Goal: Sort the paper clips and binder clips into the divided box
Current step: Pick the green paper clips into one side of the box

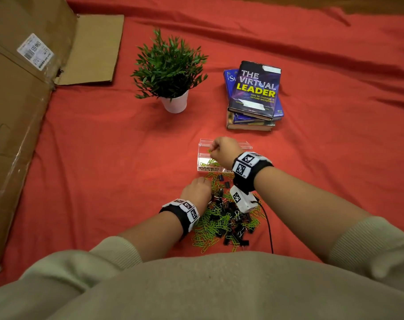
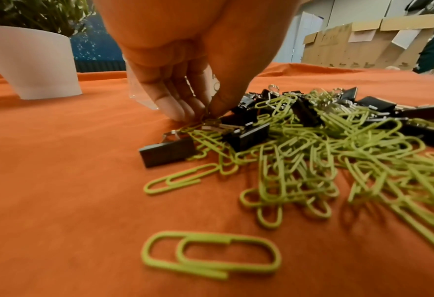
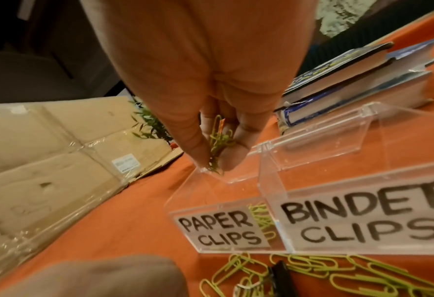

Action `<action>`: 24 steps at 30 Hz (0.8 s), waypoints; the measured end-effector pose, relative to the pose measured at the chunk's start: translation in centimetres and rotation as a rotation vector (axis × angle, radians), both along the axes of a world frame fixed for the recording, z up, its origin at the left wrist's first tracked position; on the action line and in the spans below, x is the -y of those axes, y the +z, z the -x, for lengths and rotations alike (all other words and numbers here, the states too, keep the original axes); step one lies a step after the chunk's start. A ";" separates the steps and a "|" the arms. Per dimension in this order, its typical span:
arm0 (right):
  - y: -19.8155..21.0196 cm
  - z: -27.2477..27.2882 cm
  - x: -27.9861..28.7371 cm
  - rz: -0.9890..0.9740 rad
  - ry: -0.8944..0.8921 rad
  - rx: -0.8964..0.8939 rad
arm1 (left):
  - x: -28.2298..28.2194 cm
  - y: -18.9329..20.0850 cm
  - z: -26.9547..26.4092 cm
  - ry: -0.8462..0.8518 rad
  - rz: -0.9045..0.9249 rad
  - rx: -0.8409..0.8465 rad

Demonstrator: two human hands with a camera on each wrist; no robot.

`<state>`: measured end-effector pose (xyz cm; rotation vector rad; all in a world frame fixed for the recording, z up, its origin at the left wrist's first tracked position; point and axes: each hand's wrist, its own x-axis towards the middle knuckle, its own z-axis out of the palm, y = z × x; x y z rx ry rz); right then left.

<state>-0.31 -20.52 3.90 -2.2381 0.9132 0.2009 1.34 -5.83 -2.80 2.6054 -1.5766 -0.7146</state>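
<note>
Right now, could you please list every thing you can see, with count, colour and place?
divided box: one, clear, lid open, beyond the pile
paper clips: many, green, mixed pile; a few in the left compartment
binder clips: many, black, same pile
potted plant: one, green, white pot, far left
books: a stack, blue and dark, far right
cardboard: brown, left edge
cloth: orange-red, under everything
left hand: pinching into the pile
right hand: holding green clips over the box

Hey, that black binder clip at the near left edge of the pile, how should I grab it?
Pinch the binder clip across its black body, coming from above. It lies on its side at the pile's open edge, body facing out, wire handles tucked toward the heap, so the flat faces seem easiest to reach.
</note>
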 end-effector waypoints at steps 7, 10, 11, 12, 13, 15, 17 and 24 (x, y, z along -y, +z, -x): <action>-1.2 3.1 -2.0 0.173 0.172 0.074 | -0.7 0.3 -1.6 0.059 0.021 -0.076; -3.2 4.9 -3.5 0.146 0.270 0.039 | -1.0 1.0 -2.2 0.089 0.053 -0.088; -3.8 5.5 -3.9 0.135 0.298 0.022 | -1.0 1.3 -2.4 0.094 0.059 -0.097; -4.3 6.1 -4.2 0.129 0.318 0.008 | -1.0 1.6 -2.6 0.098 0.070 -0.114; -4.6 6.6 -4.4 0.127 0.328 0.000 | -1.0 1.9 -2.7 0.100 0.087 -0.140; -5.1 7.9 -4.8 0.135 0.331 -0.006 | -0.8 2.8 -3.0 0.100 0.134 -0.180; -5.6 9.1 -4.9 0.148 0.321 -0.028 | -0.4 3.8 -3.2 0.112 0.181 -0.198; -5.8 12.1 -3.7 0.124 0.193 -0.104 | 3.5 6.4 -5.2 0.187 0.287 -0.190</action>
